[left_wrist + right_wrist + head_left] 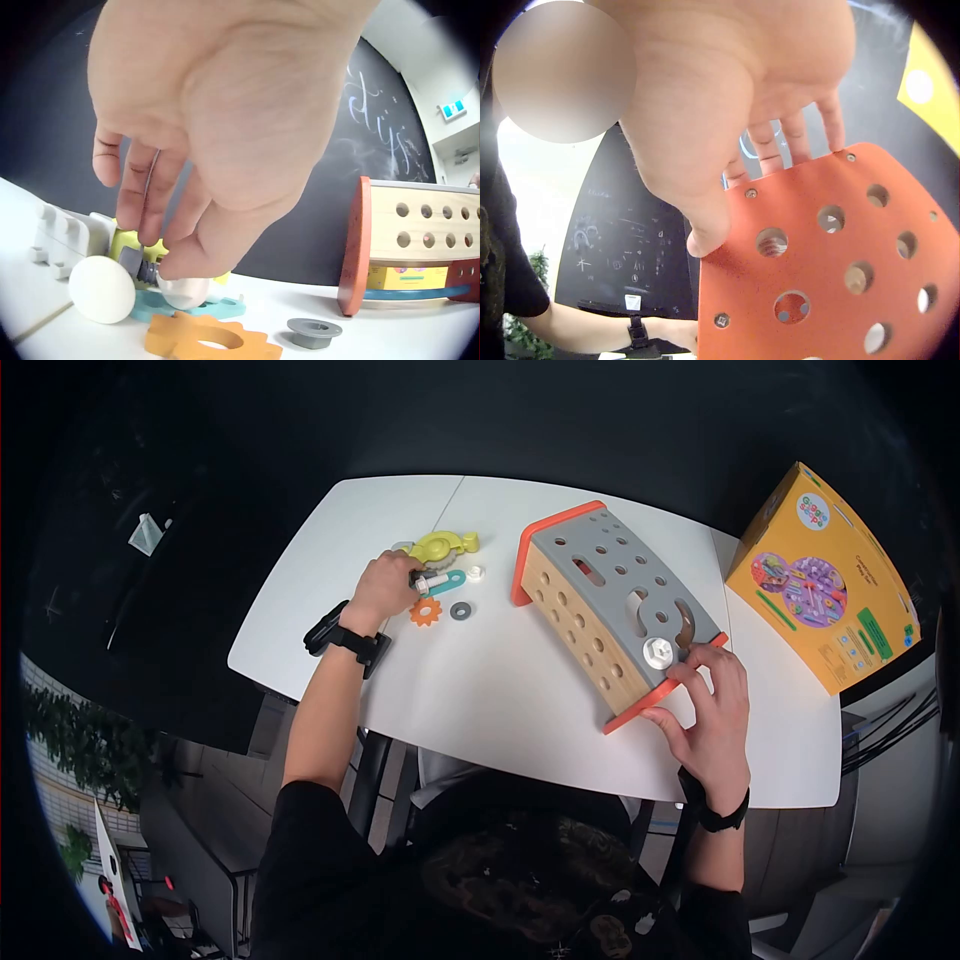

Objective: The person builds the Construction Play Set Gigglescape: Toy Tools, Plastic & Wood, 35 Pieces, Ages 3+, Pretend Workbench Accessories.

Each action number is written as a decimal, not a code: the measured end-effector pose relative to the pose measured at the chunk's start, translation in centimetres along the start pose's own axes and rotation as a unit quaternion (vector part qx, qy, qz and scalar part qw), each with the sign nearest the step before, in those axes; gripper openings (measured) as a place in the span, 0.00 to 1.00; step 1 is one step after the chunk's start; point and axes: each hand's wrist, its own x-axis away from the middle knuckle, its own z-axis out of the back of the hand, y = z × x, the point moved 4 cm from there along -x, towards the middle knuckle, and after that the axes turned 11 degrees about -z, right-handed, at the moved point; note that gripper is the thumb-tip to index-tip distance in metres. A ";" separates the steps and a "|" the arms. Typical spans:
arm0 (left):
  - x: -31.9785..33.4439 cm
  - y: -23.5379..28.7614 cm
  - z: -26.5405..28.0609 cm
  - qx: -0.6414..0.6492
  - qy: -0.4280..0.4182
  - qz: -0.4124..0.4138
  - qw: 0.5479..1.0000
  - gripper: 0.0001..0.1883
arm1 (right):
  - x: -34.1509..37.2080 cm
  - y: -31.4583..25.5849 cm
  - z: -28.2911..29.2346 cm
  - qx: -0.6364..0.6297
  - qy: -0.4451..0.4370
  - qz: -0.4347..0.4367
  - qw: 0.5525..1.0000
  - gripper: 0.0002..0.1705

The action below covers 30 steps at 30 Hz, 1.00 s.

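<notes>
Even light brightens the tabletop (480, 690); all views curve and darken at their edges.

Covered and cropped
Lime-green piece (438, 547), partly hidden behind left grip (385, 588); orange panel (817, 256), cut off below right grip (716, 705) in the right wrist view.

You are facing a broad matte black wall (560, 420). The left wrist view is showing you pale handwritten lettering (365, 101) on a dark board (300, 236). A smooth white table with rounded corners (480, 695) is standing before you. To your left, a leafy green plant (85, 745) is showing near a flat-topped dark grey table (185, 840). Thin black cables (895, 728) are hanging at your right. A small rectangular blue-green sign (453, 110) is glowing high up.
</notes>
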 end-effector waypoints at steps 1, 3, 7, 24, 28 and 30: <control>-0.1 -0.4 -0.3 -0.007 0.012 -0.005 1.000 0.16 | 0.0 0.0 0.0 -0.001 -0.001 0.000 1.000 0.28; -0.5 -1.5 -1.2 -0.026 0.018 -0.010 0.999 0.16 | 0.0 0.0 0.0 0.001 -0.002 0.001 1.000 0.28; -1.0 -2.5 -1.7 -0.075 0.028 -0.015 0.997 0.13 | 0.0 0.1 0.1 0.002 -0.005 0.002 1.000 0.28; 0.1 -1.8 0.0 -0.083 -0.013 0.001 0.996 0.13 | -0.1 0.1 0.5 -0.019 -0.009 0.006 1.000 0.25; 1.0 0.4 2.7 0.049 0.055 -0.019 0.997 0.15 | 0.0 0.1 0.5 -0.020 -0.009 0.009 1.000 0.26; 1.7 3.1 4.2 0.117 0.084 -0.019 0.989 0.16 | 0.0 0.1 0.5 -0.016 -0.012 0.007 1.000 0.26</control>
